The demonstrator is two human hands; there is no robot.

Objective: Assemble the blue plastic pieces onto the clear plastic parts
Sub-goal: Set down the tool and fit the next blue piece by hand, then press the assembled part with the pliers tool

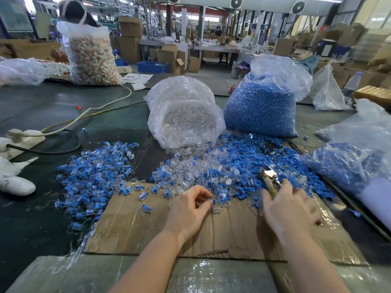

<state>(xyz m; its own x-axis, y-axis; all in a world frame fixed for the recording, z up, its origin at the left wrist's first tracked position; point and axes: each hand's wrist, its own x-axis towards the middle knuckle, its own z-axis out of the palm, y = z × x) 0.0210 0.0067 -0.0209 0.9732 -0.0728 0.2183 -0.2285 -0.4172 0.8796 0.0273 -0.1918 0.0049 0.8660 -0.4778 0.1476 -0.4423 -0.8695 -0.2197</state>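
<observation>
A mixed heap of loose blue pieces and clear parts lies in front of me at the edge of a cardboard sheet. My left hand sits at the heap's near edge, its fingertips pinching a small blue-and-clear part. My right hand, blurred, grips metal pliers whose jaws point up over the blue pieces. A pile of assembled blue-and-clear parts lies to the left.
A tipped bag of clear parts and an upright bag of blue pieces stand behind the heap. Another bag with blue pieces lies right. A power strip with cables and a white glove lie left.
</observation>
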